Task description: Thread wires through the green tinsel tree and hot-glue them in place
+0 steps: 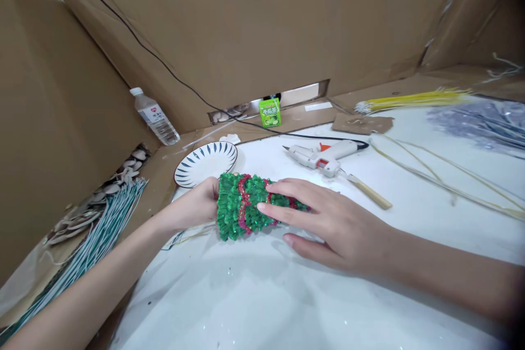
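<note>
A cone-shaped piece covered in green sequin ruffles with a red-pink band (240, 205) lies on its side on the white table sheet (262, 295). My left hand (197, 206) grips its wide base end, fingers closed around it. My right hand (324, 219) rests on top of the narrow end with fingers stretched out flat, pressing the ruffles.
A white glue gun (322, 156) with a black cord lies behind the piece, a wooden-handled tool (367, 190) beside it. A striped plate (205, 163), water bottle (156, 117), green drink carton (269, 112), yellow sticks (414, 100) and green wire stems (94, 238) surround the spot. Cardboard walls enclose it.
</note>
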Motion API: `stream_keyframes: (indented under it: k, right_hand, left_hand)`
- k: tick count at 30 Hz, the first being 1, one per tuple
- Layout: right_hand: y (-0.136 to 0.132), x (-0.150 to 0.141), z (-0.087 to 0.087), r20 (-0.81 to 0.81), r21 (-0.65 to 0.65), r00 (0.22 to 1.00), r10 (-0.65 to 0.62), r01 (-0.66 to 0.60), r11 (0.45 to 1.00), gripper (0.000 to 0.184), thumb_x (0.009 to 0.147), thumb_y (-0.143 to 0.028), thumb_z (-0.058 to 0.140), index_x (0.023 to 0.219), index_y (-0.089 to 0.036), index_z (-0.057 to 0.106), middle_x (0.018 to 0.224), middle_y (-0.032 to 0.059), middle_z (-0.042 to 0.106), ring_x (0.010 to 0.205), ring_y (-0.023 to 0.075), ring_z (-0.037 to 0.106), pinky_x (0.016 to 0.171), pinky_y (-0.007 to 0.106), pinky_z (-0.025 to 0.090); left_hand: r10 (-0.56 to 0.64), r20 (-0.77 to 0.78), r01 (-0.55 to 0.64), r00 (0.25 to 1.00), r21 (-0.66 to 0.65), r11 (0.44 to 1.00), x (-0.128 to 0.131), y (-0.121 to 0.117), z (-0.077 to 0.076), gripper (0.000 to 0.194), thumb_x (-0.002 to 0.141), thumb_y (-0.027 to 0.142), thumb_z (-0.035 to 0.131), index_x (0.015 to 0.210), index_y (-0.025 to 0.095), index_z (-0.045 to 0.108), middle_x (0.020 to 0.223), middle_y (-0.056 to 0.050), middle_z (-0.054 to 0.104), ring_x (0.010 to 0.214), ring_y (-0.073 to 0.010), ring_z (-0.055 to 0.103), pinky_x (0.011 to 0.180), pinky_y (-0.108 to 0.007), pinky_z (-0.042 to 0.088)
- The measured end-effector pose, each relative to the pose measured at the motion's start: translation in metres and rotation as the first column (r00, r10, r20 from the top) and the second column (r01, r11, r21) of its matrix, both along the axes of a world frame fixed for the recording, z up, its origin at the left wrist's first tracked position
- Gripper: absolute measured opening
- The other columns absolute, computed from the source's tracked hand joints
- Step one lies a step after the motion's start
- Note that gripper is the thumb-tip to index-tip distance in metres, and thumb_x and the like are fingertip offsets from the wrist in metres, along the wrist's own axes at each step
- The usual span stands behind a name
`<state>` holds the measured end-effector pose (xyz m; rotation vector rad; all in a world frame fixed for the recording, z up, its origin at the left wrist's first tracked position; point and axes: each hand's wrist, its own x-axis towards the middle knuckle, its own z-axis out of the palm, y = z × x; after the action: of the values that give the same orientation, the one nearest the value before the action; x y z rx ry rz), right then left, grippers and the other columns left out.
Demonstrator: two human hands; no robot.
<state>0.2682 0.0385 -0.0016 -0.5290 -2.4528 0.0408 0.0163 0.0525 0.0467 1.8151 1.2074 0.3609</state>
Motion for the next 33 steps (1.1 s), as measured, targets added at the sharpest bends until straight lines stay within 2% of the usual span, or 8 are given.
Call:
stream_keyframes:
  k: [3, 7, 17, 24, 29, 33]
  right_hand:
    - [-0.0007, -0.0023, -0.0004, 0.001, 0.002, 1.0, -0.013, 0.013, 1.0, 0.047, 0.085, -0.028, 0.047, 0.132, -0.027, 0.045, 0.134, 0.008, 0.043, 0.121, 0.0224, 0.041, 0.093, 0.041, 0.046]
    - [-0.0007, -0.0042, -0.0018, 0.003, 0.011, 1.0, -0.024, 0.024, 1.0, 0.048, 0.084, -0.028, 0.048, 0.132, -0.027, 0.045, 0.134, 0.0076, 0.043, 0.121, 0.0233, 0.042, 0.092, 0.042, 0.047]
    - [0.0002, -0.0058, -0.0016, 0.025, 0.04, 0.999, -0.038, 0.037, 0.999, 0.047, 0.084, -0.029, 0.048, 0.131, -0.027, 0.046, 0.133, 0.0074, 0.043, 0.121, 0.0237, 0.042, 0.092, 0.042, 0.047]
    - [0.0, -0.0058, -0.0013, 0.047, 0.05, 0.998, -0.046, 0.044, 0.998, 0.046, 0.085, -0.029, 0.047, 0.131, -0.026, 0.047, 0.134, 0.0073, 0.042, 0.122, 0.0228, 0.04, 0.093, 0.041, 0.046]
    - [-0.0003, -0.0056, -0.0003, 0.057, 0.047, 0.998, -0.038, 0.035, 0.998, 0.045, 0.085, -0.028, 0.048, 0.13, -0.024, 0.047, 0.134, 0.0089, 0.042, 0.121, 0.0229, 0.04, 0.093, 0.042, 0.045]
    - [-0.0004, -0.0056, -0.0002, 0.058, 0.045, 0.998, -0.036, 0.033, 0.998, 0.045, 0.085, -0.027, 0.048, 0.13, -0.023, 0.048, 0.134, 0.0095, 0.042, 0.121, 0.0228, 0.04, 0.094, 0.042, 0.044]
  left_hand:
    - [-0.008, 0.023, 0.008, 1.0, -0.005, 1.0, -0.0014, 0.0006, -0.0014, 0.032, 0.072, 0.025, 0.065, 0.102, 0.016, 0.066, 0.098, -0.004, 0.07, 0.087, -0.0192, 0.063, 0.077, -0.027, 0.051]
    - [-0.011, 0.033, 0.011, 0.999, -0.004, 1.0, -0.0035, 0.0014, -0.0034, 0.031, 0.072, 0.024, 0.065, 0.102, 0.016, 0.067, 0.09, -0.003, 0.071, 0.08, -0.017, 0.063, 0.071, -0.024, 0.051]
    - [-0.02, 0.053, 0.021, 0.998, -0.022, 1.0, -0.0025, 0.0004, -0.0023, 0.026, 0.075, 0.027, 0.063, 0.098, 0.015, 0.069, 0.085, -0.004, 0.071, 0.074, -0.0152, 0.062, 0.069, -0.026, 0.052]
    - [-0.033, 0.04, 0.034, 0.999, -0.008, 0.999, -0.0046, 0.0012, -0.0033, 0.024, 0.075, 0.026, 0.063, 0.094, 0.014, 0.069, 0.094, -0.006, 0.071, 0.079, -0.0172, 0.063, 0.074, -0.028, 0.052]
    - [-0.046, 0.028, 0.046, 0.999, 0.014, 0.999, -0.0047, 0.0021, -0.0039, 0.031, 0.075, 0.024, 0.062, 0.104, 0.015, 0.066, 0.096, -0.005, 0.07, 0.082, -0.0173, 0.063, 0.077, -0.029, 0.051]
    - [-0.05, 0.027, 0.049, 0.998, 0.019, 0.999, -0.0045, 0.0023, -0.0033, 0.025, 0.075, 0.025, 0.063, 0.097, 0.014, 0.068, 0.097, -0.005, 0.07, 0.081, -0.0165, 0.062, 0.076, -0.028, 0.051]
